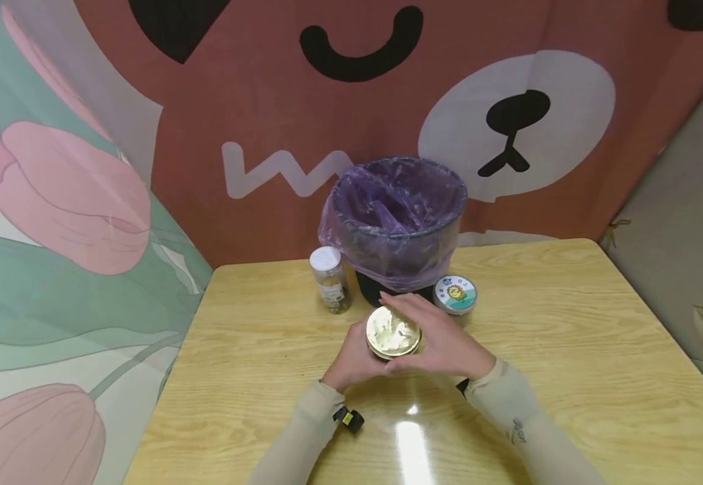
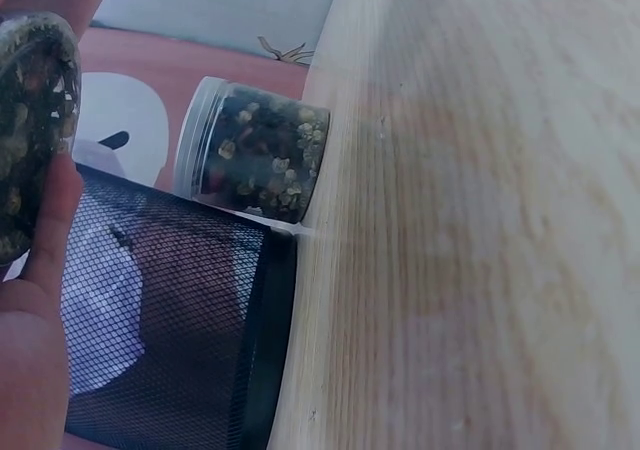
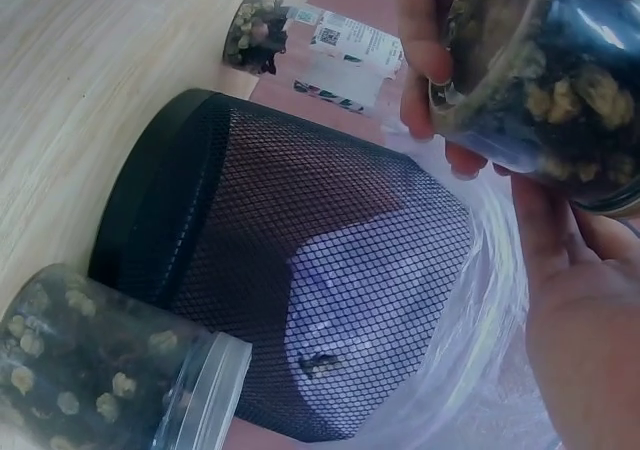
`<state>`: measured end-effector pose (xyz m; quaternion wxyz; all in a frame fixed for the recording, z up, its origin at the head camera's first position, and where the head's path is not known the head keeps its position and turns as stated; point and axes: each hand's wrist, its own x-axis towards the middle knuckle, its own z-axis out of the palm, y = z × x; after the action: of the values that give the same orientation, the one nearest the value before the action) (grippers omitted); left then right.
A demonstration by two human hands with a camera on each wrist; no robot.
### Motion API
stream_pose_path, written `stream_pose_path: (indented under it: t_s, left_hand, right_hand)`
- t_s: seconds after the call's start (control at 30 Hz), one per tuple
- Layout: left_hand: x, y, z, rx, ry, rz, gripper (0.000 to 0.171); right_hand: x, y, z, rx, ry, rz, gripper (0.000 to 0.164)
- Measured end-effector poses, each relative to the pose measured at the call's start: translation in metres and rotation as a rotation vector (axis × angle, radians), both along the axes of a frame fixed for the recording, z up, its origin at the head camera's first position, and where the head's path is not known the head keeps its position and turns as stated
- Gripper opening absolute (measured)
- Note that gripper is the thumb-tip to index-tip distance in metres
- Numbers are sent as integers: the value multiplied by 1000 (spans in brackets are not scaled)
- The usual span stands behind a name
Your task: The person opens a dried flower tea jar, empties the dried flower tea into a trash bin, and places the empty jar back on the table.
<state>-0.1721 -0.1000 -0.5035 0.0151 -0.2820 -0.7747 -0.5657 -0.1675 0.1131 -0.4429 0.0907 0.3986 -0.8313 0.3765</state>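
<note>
A clear jar with a shiny gold top (image 1: 393, 331) is held between both hands over the table. My left hand (image 1: 356, 357) grips its side, fingers wrapped round the jar body in the right wrist view. The right hand (image 1: 445, 337) curves over the jar's right side, thumb and fingers spread about the gold rim. Dark bits and pale yellowish lumps show through the wall of the held jar (image 3: 560, 100).
Behind the hands stands a black mesh bin (image 3: 300, 250) lined with a purple plastic bag (image 1: 400, 249). A white-capped jar (image 1: 329, 283) is at its left, and a jar with a cartoon-printed lid (image 1: 455, 294) at its right. A bear-print cloth (image 1: 266, 87) hangs behind the wooden table (image 1: 254, 323).
</note>
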Motion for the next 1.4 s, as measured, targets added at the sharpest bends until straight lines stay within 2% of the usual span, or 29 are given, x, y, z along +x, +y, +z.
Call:
stream_pose_path:
  t_s: [0.2, 0.53, 0.77, 1.0, 1.2, 1.4]
  left_hand:
    - [0, 2, 3, 10, -38, -7, 94]
    - [0, 5, -1, 60, -42, -38, 92]
    - [1, 6, 1, 90, -59, -39, 92]
    - [1, 6, 3, 112, -66, -66, 92]
    - [1, 6, 3, 68, -52, -44, 92]
    - [1, 6, 3, 2, -33, -7, 92]
  right_hand:
    - [0, 8, 0, 11, -19, -20, 108]
    - [0, 22, 3, -8, -107, -43, 102]
    - [-5, 32, 4, -46, -88, -27, 97]
    - [-4, 30, 5, -49, -71, 2, 102]
    - [-1, 14, 7, -6, 2, 26, 110]
    - [2, 1, 4, -4, -20, 21, 110]
